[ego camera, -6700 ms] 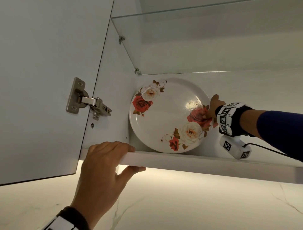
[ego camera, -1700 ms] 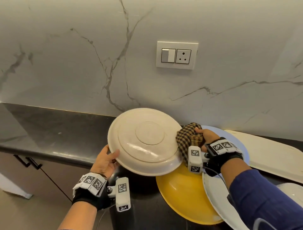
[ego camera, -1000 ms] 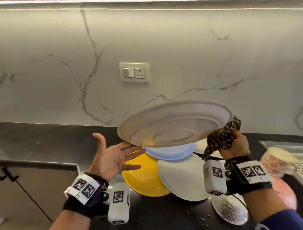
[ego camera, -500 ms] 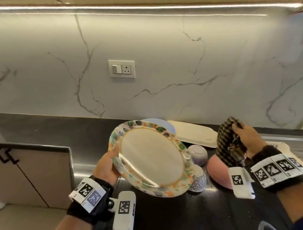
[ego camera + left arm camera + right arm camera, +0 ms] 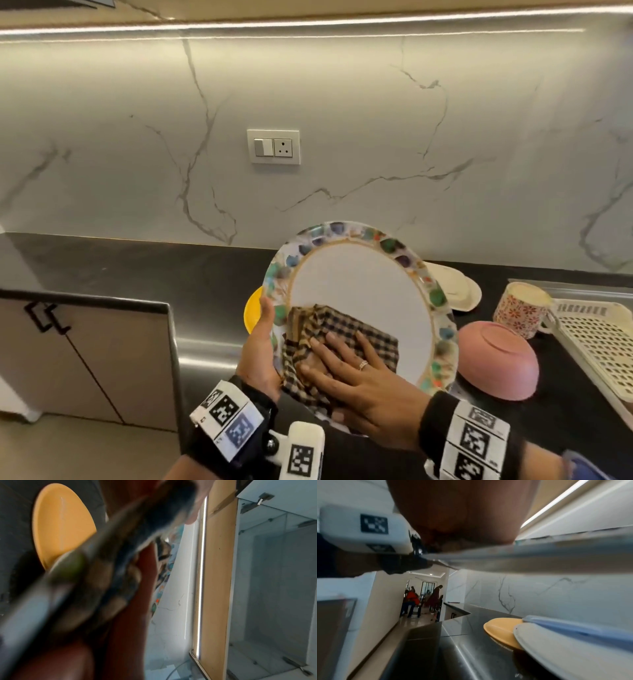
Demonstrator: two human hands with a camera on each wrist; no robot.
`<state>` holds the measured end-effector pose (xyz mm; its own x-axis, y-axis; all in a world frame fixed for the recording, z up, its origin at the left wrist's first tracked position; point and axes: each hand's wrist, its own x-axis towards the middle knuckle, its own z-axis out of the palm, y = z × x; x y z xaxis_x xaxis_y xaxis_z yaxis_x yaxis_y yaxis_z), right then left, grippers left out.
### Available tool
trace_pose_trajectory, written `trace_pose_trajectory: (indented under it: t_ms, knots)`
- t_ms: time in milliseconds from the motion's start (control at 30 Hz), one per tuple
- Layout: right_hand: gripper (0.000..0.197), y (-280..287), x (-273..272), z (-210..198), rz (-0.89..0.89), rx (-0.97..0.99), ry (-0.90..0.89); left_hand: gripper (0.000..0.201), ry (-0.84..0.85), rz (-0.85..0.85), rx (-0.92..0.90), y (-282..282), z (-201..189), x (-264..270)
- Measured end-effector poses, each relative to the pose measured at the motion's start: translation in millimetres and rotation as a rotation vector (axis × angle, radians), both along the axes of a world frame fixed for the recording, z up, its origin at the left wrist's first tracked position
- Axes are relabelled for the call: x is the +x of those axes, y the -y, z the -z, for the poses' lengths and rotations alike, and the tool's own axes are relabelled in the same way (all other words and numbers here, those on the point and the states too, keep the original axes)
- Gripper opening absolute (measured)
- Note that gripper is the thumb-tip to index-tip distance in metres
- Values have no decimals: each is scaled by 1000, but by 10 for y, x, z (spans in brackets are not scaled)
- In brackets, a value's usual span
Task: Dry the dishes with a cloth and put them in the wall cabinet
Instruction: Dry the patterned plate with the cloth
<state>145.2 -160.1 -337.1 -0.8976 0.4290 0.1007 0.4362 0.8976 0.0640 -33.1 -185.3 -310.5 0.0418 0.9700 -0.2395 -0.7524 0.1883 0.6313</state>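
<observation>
A white plate [image 5: 363,294] with a multicoloured patterned rim is held tilted above the black counter [image 5: 137,267], face toward me. My left hand [image 5: 262,346] grips its left edge, thumb on the rim. A brown checked cloth [image 5: 342,339] lies on the plate's lower face. My right hand [image 5: 346,370] presses flat on the cloth with straight, spread fingers. In the left wrist view the plate's edge [image 5: 72,566] is a close blur, and the open wall cabinet [image 5: 274,574] shows above. In the right wrist view only the palm and the plate's underside [image 5: 539,555] show.
On the counter lie a yellow plate [image 5: 251,310], an upturned pink bowl [image 5: 496,359], a red-flowered mug [image 5: 520,308], a cream oval dish [image 5: 455,286] and a cream perforated rack [image 5: 603,346]. White and pale blue plates [image 5: 565,642] overlap the yellow one. A wall socket [image 5: 273,147] is on the marble backsplash.
My right hand has brought the checked cloth from the right down onto the plate's face and now presses it flat. The left hand still holds the plate's left edge.
</observation>
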Motion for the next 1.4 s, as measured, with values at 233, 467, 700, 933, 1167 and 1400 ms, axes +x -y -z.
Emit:
trace_pose_trajectory:
  t_ms: [233,467,700,933,1167,1400]
  knots:
    - [57,-558,-335,-440,160,121,-137,103,-72,31,220,-147,-84,74]
    - [75,-1041,-6,-772,571,-120,-379,41,-227,-128,292,-201,-124,43]
    - [56,-770,-304,-567,280,241,-122,41,-249,-156,329,-315,-160,143]
    - [81,-1269,88,-893,441,189,-106,55,-281,-108,397,-306,-213,64]
    - [87,-1364,872,-771,714,71,-13,103,-147,-196,363,-394,-160,-50]
    - [60,-817,1169,17,688,106,-142,49,-103,-235,291,-504,-187,-16]
